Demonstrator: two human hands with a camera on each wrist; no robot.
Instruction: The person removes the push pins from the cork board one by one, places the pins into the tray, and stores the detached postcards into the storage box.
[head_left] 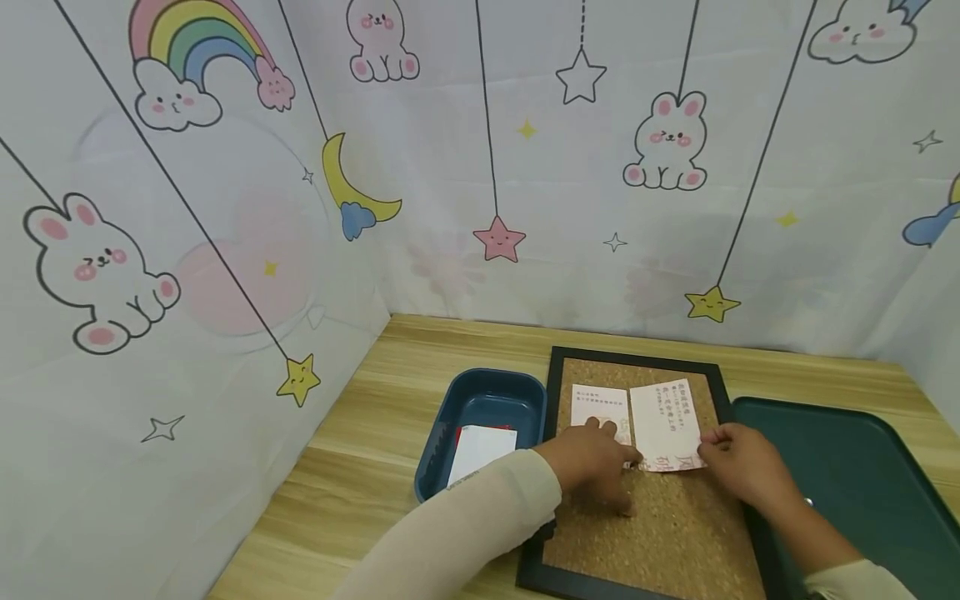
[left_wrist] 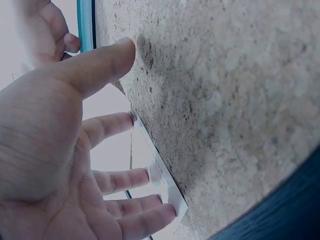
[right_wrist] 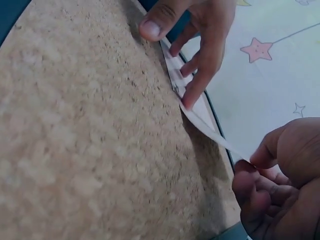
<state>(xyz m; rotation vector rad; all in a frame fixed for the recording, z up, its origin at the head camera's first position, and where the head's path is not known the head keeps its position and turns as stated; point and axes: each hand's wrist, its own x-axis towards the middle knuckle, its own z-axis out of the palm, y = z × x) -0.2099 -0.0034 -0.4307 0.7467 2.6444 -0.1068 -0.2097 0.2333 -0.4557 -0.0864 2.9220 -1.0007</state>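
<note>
Two printed paper cards lie side by side on the upper part of a black-framed cork board (head_left: 652, 542). Spread over the left card (head_left: 596, 402) is my left hand (head_left: 588, 462), its fingertips pressing down on paper and its index finger at the seam between the cards. The left wrist view shows those fingers (left_wrist: 117, 125) fairly straight, with the thumb apart over the cork. My right hand (head_left: 742, 462) pinches the lower right corner of the right card (head_left: 662, 417) between thumb and finger. In the right wrist view that card edge (right_wrist: 207, 131) bows up off the cork.
Left of the board stands a dark blue bin (head_left: 498, 382) with a white card (head_left: 483, 450) and something red inside. A dark green tray (head_left: 840, 458) lies to the right, beside the board. Behind the wooden table (head_left: 345, 467) hangs a printed cloth (head_left: 555, 167).
</note>
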